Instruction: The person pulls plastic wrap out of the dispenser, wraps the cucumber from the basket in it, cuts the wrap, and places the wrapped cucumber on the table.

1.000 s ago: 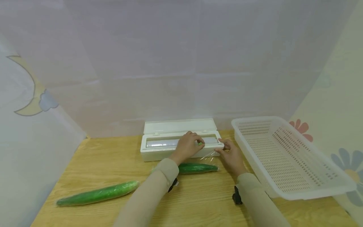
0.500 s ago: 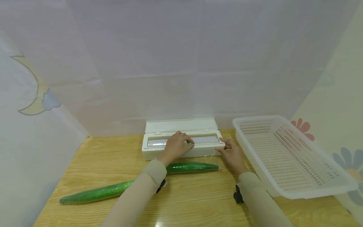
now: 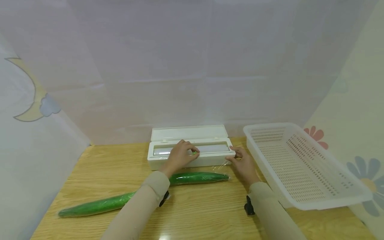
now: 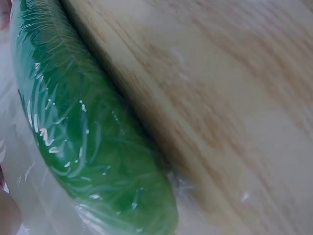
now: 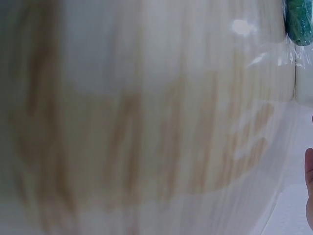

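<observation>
A white cling film box (image 3: 207,161) stands near the back edge of the table with its lid raised. Inside lies a pale film roll (image 3: 211,148). My left hand (image 3: 179,156) pinches a small green slider (image 3: 194,153) on the box's front rim. At the box's right end, my right hand (image 3: 245,166) grips the corner between thumb and fingers. Clear film (image 3: 221,166) hangs from the box front. It runs towards a cucumber (image 3: 199,177) in wrap; my left forearm hides that cucumber's left end. Close up in the left wrist view, a film-covered cucumber (image 4: 93,132) shows creases.
A second wrapped cucumber (image 3: 96,205) lies at the front left, partly behind my left sleeve. To the right stands a white perforated basket (image 3: 265,161), close beside my right forearm. A sheeted wall (image 3: 192,83) rises right behind the box.
My left hand has slid leftward along the box rim together with the green slider. My right hand keeps its hold on the right end, and the box stays in place.
</observation>
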Demonstrator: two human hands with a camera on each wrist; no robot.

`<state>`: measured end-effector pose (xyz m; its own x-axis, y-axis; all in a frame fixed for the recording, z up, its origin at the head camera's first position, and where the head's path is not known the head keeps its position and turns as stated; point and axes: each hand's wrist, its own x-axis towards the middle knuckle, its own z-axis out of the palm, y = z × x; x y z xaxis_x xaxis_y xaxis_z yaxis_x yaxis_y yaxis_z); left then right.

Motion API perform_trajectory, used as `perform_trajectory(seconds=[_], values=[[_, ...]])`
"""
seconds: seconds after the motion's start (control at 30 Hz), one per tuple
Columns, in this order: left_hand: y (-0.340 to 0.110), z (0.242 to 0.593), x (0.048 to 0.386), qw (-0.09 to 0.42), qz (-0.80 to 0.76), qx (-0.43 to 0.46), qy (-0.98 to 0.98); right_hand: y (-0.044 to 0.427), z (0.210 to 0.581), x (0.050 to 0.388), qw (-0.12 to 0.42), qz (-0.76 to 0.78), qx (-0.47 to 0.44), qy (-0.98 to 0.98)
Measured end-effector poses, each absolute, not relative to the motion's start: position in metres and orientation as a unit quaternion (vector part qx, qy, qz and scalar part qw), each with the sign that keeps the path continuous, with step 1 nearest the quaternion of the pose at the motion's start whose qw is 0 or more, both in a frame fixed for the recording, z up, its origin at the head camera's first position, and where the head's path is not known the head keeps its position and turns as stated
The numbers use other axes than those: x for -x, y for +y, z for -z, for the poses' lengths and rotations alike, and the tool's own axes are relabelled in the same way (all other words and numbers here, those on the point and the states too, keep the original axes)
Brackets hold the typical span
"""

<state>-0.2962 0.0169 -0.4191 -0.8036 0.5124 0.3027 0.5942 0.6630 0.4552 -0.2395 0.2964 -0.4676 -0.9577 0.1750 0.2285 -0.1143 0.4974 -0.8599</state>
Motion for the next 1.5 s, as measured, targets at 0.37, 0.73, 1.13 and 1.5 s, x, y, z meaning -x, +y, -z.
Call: perform_trajectory(seconds=[0.37, 0.73, 1.13, 1.5], values=[[0.012, 0.421, 0.297, 0.072, 0.326, 0.294, -0.896, 0.295, 0.465, 0.24, 0.138, -0.523, 0.009, -0.841], [0.007, 0.42, 0.296, 0.07, 0.312, 0.289, -0.902, 0.292, 0.464, 0.241, 0.141, -0.515, 0.008, -0.845], [-0.009, 0.421, 0.291, 0.067, 0.369, 0.259, -0.89, 0.296, 0.462, 0.238, 0.139, -0.516, 0.014, -0.845], [-0.021, 0.42, 0.29, 0.068, 0.349, 0.268, -0.895, 0.295, 0.465, 0.238, 0.141, -0.538, 0.019, -0.831]])
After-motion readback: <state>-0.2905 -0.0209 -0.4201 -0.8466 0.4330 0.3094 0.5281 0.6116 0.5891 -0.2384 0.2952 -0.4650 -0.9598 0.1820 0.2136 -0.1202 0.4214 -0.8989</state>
